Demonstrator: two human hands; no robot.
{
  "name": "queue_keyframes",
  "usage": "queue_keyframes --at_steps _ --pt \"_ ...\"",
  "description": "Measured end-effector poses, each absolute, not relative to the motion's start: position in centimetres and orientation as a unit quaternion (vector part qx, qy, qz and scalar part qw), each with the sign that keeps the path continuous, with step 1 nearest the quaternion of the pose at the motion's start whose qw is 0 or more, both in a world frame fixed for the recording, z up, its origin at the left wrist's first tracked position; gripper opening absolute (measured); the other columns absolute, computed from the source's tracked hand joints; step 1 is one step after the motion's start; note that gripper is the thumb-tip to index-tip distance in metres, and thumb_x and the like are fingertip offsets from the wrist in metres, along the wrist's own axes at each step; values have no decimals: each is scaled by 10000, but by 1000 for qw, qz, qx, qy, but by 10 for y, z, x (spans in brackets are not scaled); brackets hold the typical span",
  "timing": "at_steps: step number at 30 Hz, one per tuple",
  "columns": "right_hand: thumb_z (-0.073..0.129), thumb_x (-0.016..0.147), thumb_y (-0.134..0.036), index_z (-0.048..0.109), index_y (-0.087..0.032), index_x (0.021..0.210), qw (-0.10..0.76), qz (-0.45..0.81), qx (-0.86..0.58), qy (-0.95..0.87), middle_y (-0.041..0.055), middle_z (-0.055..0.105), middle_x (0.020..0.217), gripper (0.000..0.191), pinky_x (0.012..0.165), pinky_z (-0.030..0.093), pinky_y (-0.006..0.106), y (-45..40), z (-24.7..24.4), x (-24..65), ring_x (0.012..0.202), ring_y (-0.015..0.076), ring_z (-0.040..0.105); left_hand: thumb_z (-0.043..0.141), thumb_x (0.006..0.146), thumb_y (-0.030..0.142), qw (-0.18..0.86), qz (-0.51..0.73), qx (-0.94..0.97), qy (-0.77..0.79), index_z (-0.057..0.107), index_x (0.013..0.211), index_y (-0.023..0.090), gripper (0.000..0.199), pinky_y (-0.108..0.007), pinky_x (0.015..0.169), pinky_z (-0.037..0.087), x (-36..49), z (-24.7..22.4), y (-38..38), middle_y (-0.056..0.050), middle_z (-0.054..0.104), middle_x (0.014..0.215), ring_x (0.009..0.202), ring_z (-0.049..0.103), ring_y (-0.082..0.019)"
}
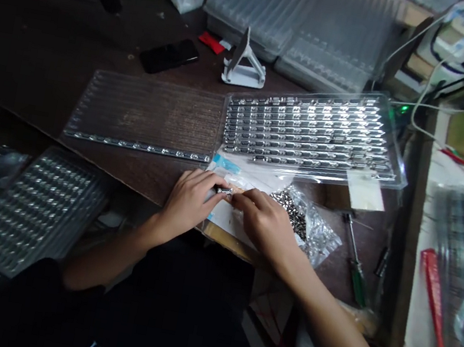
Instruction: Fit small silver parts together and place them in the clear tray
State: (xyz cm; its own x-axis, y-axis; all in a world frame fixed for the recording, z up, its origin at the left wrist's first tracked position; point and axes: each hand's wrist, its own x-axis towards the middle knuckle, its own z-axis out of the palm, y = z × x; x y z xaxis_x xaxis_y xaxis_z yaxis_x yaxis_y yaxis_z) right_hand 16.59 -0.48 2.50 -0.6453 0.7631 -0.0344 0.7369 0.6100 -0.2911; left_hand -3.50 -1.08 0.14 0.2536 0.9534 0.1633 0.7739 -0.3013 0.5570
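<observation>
My left hand is closed round a small metal D-sub connector, gripped between thumb and fingers near the table's front edge. Beside it my right hand is pinched at the connector's right end; whatever sits between its fingertips is too small to make out. Just right of that hand lies a clear plastic bag with a heap of small metal screws at its mouth. Beyond both hands, a clear tray carries many rows of connectors. The left tray has connectors only in its nearest row.
A green-handled screwdriver lies at the right. Farther back are a phone, a white stand and stacked clear trays. Filled trays stand low at the left. A red strap hangs at the right edge.
</observation>
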Motion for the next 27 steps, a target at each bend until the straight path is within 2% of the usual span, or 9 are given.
queue_keyframes --at_steps 4,9,13,16,21,27 --pt "462 1002 -106 684 -137 1168 35 133 -414 -900 120 686 1036 279 794 487 324 -5 29 163 932 226 622 653 931 257 178 242 773 559 657 994 224 70 -353 818 415 -35 0 -11 -30 742 1007 935 631 -227" --pt "502 1006 -169 667 -183 1225 52 200 -443 -872 105 686 1064 275 773 476 304 0 37 174 946 212 638 647 938 258 181 257 762 566 656 1000 225 71 -362 831 435 -31 4 -9 -29 748 1008 949 650 -228" --pt "560 988 -279 725 -178 1093 12 182 -520 -835 100 716 1010 220 760 464 313 4 42 192 935 239 661 680 910 237 200 299 761 540 658 944 221 44 -370 850 457 -17 10 -7 -30 750 978 958 667 -228" --pt "545 985 -234 732 -181 1044 -30 185 -529 -828 97 733 984 202 739 453 317 6 43 196 916 241 672 707 888 225 219 315 763 520 660 917 220 55 -379 860 473 -4 13 -4 -33 750 954 952 677 -229" --pt "455 1018 -213 701 -162 1019 -44 179 -511 -840 110 729 1015 252 778 457 332 5 43 194 932 245 666 729 872 226 230 309 765 515 659 877 218 70 -384 870 482 4 8 0 -33 747 942 942 671 -228" --pt "448 991 -166 693 -200 1079 12 202 -530 -823 121 704 1022 263 787 488 346 2 44 200 913 256 649 715 878 219 255 312 762 506 663 869 212 53 -364 838 497 2 1 0 -32 740 911 914 656 -218"
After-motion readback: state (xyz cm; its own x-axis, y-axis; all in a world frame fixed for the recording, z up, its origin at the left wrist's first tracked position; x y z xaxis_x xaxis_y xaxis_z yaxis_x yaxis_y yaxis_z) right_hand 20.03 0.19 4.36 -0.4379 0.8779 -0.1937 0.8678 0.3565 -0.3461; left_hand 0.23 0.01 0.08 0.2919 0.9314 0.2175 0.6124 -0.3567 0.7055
